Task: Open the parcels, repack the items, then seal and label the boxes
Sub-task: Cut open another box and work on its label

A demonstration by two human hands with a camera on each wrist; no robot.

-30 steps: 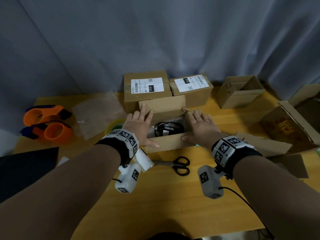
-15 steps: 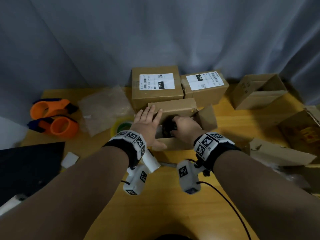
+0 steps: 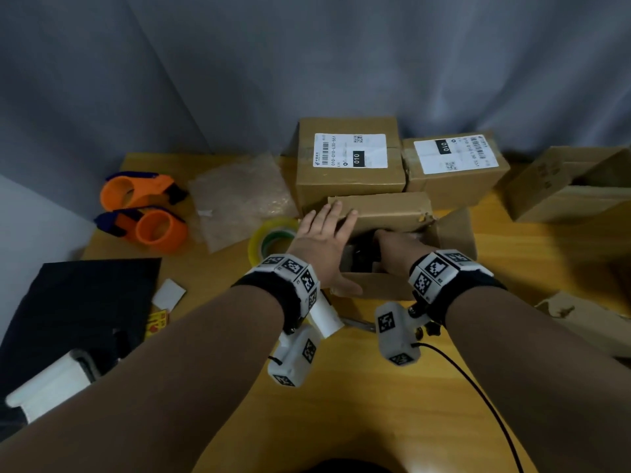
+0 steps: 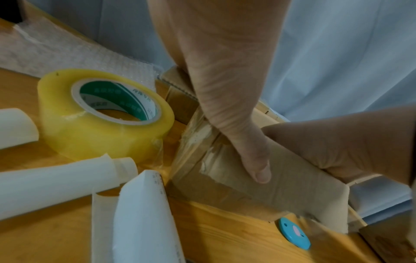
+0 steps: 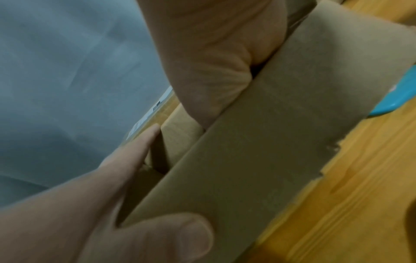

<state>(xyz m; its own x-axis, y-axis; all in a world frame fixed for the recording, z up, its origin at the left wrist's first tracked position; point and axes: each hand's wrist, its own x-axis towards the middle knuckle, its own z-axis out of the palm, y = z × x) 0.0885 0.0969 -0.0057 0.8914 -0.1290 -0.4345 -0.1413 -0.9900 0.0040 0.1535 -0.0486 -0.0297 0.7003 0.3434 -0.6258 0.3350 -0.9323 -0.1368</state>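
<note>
Unpacking step: left hand (image 3: 324, 244), fingers flat, steadies the open cardboard box (image 3: 382, 288) at table centre while right hand (image 3: 397, 249) reaches inside, its grasp hidden; next, presumably, lifting the dark item (image 3: 360, 256) clear.

The head view is dim and flat, with soft light from above and only a weak sheen on the yellow wooden tabletop (image 3: 341, 404); its wide lens bends the grey curtain folds (image 3: 205, 80) and smears the open brown cardboard box at the right edge (image 3: 563, 192). The left wrist view is brighter, and the translucent yellow tape roll (image 4: 101, 115) looks fairly sharp. The right wrist view is murky and motion-blurred, the brown cardboard flap (image 5: 258, 133) soft-edged.
</note>
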